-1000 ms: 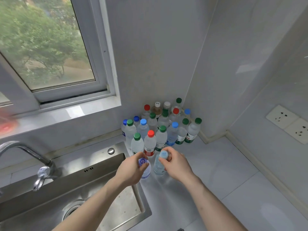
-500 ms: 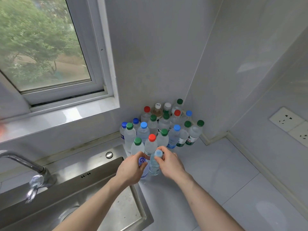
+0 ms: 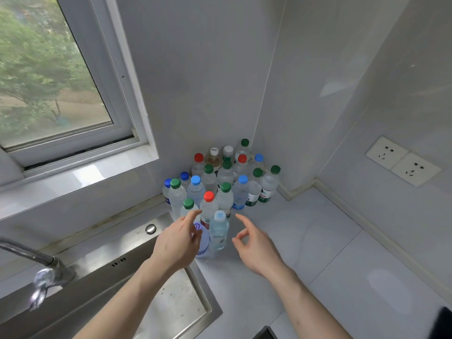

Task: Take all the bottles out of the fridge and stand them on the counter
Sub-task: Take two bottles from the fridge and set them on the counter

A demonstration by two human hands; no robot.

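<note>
On the white bench (image 3: 305, 241) by the sink (image 3: 171, 302), both hands are spread, holding nothing: left hand (image 3: 177, 243), right hand (image 3: 256, 248). Between them a pale-capped bottle (image 3: 218, 231) stands upright, untouched.

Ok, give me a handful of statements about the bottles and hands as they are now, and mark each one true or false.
1. Both hands are off the bottles: true; the left hand and right hand are open, holding nothing.
2. The pale-blue-capped bottle lies on its side: false; it stands upright on the counter.
3. The bottles are grouped in the wall corner: true.
4. Every cap is green: false; red, blue and white caps show too.
5. The sink is right of the bottles: false; it is left.
</note>
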